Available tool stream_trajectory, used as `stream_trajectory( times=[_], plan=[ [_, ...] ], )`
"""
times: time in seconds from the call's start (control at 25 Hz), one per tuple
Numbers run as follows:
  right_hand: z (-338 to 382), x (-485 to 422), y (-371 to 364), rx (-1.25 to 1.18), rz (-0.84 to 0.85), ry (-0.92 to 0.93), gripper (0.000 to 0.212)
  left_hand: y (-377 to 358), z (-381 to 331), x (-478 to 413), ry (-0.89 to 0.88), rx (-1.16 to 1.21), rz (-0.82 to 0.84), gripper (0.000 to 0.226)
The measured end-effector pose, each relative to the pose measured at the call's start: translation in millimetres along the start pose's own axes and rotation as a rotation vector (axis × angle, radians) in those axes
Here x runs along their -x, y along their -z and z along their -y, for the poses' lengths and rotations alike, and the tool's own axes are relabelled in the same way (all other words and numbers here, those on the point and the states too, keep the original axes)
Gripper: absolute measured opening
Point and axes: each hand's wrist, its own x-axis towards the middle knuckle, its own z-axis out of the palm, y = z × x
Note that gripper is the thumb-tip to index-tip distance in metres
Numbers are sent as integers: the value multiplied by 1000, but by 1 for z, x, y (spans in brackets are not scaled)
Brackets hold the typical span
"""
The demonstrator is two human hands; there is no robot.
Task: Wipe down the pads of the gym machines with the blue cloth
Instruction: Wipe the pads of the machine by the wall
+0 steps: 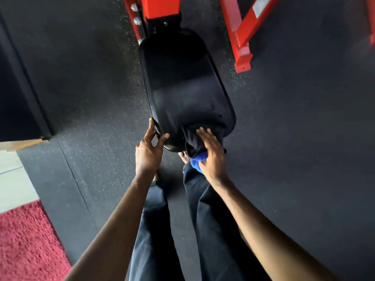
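Observation:
A long black pad (182,82) of a red-framed gym machine runs away from me in the middle of the view. My left hand (149,150) holds the pad's near left corner, thumb on top and fingers along the side edge. My right hand (211,153) presses the blue cloth (195,163) against the pad's near end with its fingers straight. The cloth looks dark where it lies on the pad, and a bright blue fold hangs below my palm.
The machine's red frame (160,7) sits beyond the pad, and a red steel foot (242,57) stands on the speckled black rubber floor to the right. A black wall base is at left, a red rug (26,244) at lower left. My legs and feet are below the pad.

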Motion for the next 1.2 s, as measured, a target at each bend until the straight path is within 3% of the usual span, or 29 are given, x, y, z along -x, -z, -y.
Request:
stream_trajectory(
  times=[0.08, 0.24, 0.32, 0.52, 0.68, 0.76, 0.92, 1.04, 1.2],
  plan=[
    [-3, -11, 6, 9, -82, -108, 66, 0, -4, 0, 3, -88, 18, 70],
    [9, -55, 20, -76, -364, -503, 53, -4, -8, 5, 14, -119, 9, 71],
    [13, -64, 18, -179, -485, -565, 40, -5, -4, 3, 2, -110, 5, 71],
    [11, -7, -2, -94, -411, -551, 52, -7, 0, 4, -39, -40, -2, 69],
    [-18, -60, 27, -49, -386, -604, 40, -5, 8, -4, -20, -81, 17, 72],
    [-18, -63, 28, 55, -314, -524, 44, -5, 10, 3, -81, -89, 28, 69],
    [16, -40, 11, 204, -67, -76, 63, 1, 16, 10, -122, -52, 21, 56],
    [31, -63, -3, 260, 8, 21, 59, 4, 28, 8, -122, -76, 14, 52],
    [48, -109, -21, 310, 245, 215, 73, 1, 35, 5, -141, -88, 3, 52]
  ],
)
